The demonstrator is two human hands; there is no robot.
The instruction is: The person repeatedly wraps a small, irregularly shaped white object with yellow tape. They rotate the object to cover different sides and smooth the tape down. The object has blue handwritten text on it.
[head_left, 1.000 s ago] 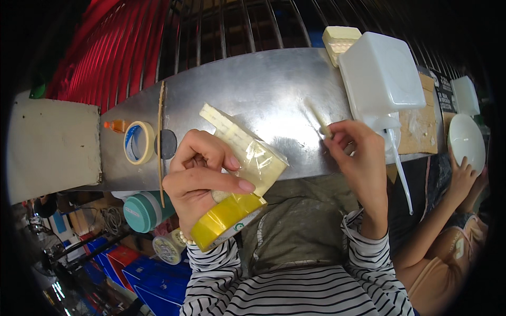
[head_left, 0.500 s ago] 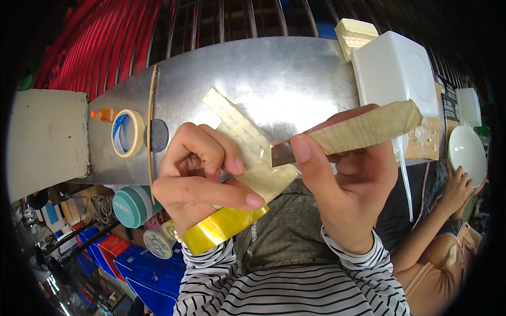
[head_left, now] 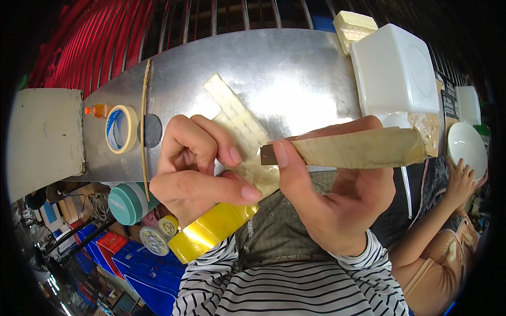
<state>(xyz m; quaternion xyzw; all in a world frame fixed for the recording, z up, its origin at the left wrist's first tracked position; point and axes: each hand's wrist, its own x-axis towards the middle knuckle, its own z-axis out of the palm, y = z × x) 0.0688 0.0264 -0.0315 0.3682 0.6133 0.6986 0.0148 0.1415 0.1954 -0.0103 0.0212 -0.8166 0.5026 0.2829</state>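
Observation:
In my right hand (head_left: pixel 337 195) is a knife (head_left: pixel 358 150), its pale handle wrapped in tape. The short dark blade sticks out past my thumb, pointing left. My left hand (head_left: pixel 195 168) is curled, with a gap between thumb and forefinger. A roll of yellow tape (head_left: pixel 213 231) rests against its underside, below the thumb; the fingers gripping it are largely hidden. Behind both hands, a pale L-shaped piece (head_left: pixel 237 113) lies on the metal table, with shiny clear film near its lower end. The blade tip overlaps its right edge in view; I cannot tell whether they touch.
A masking tape roll (head_left: pixel 121 130), a thin stick (head_left: pixel 144 126) and a small orange bottle (head_left: pixel 97 111) lie at left. White tub (head_left: pixel 392 73) and pale block (head_left: pixel 354 29) stand at right. Another person's hand (head_left: pixel 460 181) holds a white bowl (head_left: pixel 467 147).
The knife has turned nearly level and its blade has shifted slightly left. My left hand and the yellow tape roll have moved a little left; the whole view has shifted slightly.

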